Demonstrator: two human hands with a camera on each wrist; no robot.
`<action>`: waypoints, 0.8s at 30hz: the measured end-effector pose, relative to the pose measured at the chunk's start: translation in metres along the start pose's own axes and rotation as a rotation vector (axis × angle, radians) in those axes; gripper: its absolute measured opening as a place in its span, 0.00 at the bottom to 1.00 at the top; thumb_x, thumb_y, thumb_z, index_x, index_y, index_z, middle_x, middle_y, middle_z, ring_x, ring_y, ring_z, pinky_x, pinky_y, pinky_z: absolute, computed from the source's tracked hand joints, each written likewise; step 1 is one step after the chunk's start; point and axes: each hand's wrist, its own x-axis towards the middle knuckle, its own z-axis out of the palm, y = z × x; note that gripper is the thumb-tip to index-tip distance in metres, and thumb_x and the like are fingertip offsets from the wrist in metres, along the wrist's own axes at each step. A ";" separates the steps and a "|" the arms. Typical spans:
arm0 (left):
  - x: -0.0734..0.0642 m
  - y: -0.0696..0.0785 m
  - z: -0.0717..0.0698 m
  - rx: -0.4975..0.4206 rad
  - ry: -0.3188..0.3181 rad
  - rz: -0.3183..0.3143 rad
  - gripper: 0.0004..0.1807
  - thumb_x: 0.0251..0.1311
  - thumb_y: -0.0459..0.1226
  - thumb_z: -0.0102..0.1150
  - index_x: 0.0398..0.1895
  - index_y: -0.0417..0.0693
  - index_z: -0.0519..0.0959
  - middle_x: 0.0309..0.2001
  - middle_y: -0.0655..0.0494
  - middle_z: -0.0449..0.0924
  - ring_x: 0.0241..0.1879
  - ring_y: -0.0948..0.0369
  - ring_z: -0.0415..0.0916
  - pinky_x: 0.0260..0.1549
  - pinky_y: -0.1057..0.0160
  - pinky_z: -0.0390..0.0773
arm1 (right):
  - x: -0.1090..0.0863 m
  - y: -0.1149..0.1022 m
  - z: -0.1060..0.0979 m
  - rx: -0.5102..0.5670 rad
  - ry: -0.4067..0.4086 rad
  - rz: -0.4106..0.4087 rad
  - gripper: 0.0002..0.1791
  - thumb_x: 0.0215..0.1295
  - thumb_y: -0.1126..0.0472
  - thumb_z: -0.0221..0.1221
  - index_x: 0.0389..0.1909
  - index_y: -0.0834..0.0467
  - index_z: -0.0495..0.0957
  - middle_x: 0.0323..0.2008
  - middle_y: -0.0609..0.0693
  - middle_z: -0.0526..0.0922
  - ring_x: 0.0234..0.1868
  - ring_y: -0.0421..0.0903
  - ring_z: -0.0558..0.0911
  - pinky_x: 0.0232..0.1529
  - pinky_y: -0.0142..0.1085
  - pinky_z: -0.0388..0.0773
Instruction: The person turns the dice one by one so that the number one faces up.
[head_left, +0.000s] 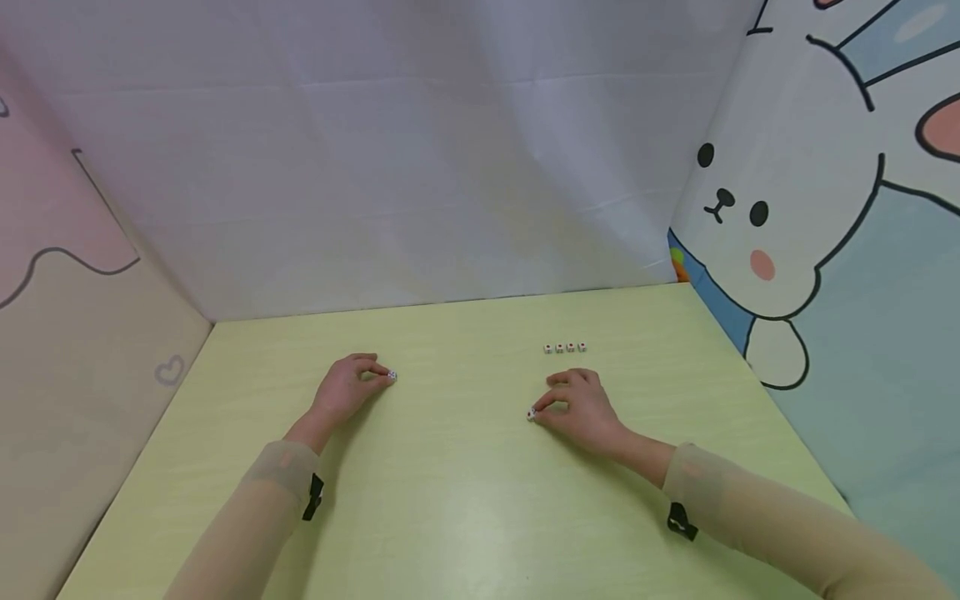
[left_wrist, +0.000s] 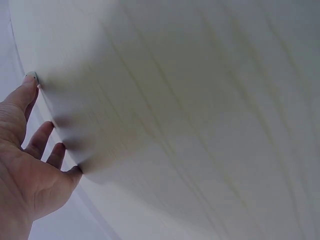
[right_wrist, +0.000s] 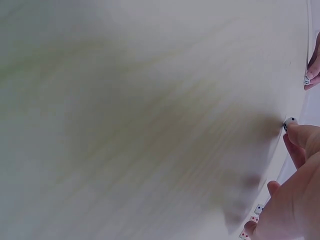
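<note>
Between thumb and index finger, my left hand pinches a small white die close over the table on the left side. Its other fingertips come down at the table surface in the left wrist view, where the die is mostly covered by the fingers. My right hand pinches another white die right of the middle; black pips show on this die in the right wrist view. Just beyond the right hand, several white dice stand in a short row, red pips up.
The pale yellow-green table ends at a white cloth backdrop behind. A printed rabbit panel borders the right side, and a pink and cream panel the left.
</note>
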 end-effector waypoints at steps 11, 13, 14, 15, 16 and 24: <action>-0.001 0.001 -0.001 -0.015 -0.002 0.002 0.13 0.69 0.42 0.65 0.48 0.43 0.87 0.70 0.37 0.69 0.72 0.36 0.59 0.70 0.37 0.60 | -0.003 0.005 -0.002 -0.010 0.006 -0.015 0.02 0.61 0.54 0.73 0.33 0.44 0.90 0.61 0.55 0.78 0.70 0.64 0.61 0.67 0.63 0.61; -0.001 0.002 -0.001 -0.015 -0.002 -0.001 0.13 0.69 0.42 0.65 0.48 0.43 0.87 0.70 0.37 0.69 0.72 0.36 0.59 0.70 0.36 0.60 | -0.004 0.006 -0.003 -0.008 0.009 -0.021 0.02 0.61 0.55 0.73 0.33 0.44 0.90 0.61 0.55 0.78 0.70 0.65 0.61 0.67 0.64 0.61; -0.001 0.002 -0.001 -0.014 -0.003 0.000 0.13 0.70 0.42 0.65 0.48 0.43 0.87 0.70 0.37 0.69 0.72 0.36 0.59 0.70 0.36 0.60 | -0.004 0.006 -0.003 -0.007 0.010 -0.023 0.02 0.60 0.55 0.74 0.33 0.44 0.90 0.61 0.55 0.78 0.70 0.65 0.61 0.67 0.64 0.60; -0.001 0.002 -0.001 -0.013 -0.001 0.000 0.13 0.69 0.42 0.65 0.48 0.43 0.87 0.70 0.37 0.69 0.72 0.35 0.59 0.70 0.36 0.60 | -0.004 0.006 -0.003 -0.005 0.010 -0.023 0.02 0.60 0.55 0.74 0.33 0.44 0.90 0.61 0.56 0.78 0.70 0.65 0.61 0.67 0.64 0.60; -0.001 0.002 -0.001 -0.012 0.000 0.001 0.13 0.69 0.42 0.65 0.48 0.43 0.87 0.70 0.37 0.69 0.72 0.35 0.59 0.70 0.36 0.60 | -0.004 0.006 -0.004 -0.002 0.008 -0.023 0.02 0.61 0.55 0.74 0.33 0.44 0.90 0.61 0.56 0.78 0.70 0.65 0.60 0.68 0.65 0.60; 0.000 0.000 0.000 -0.013 0.001 0.001 0.13 0.70 0.43 0.65 0.48 0.44 0.87 0.70 0.37 0.69 0.72 0.36 0.59 0.70 0.37 0.60 | -0.002 0.004 -0.009 -0.036 0.032 -0.035 0.04 0.61 0.57 0.71 0.37 0.46 0.90 0.62 0.56 0.77 0.72 0.64 0.59 0.68 0.64 0.59</action>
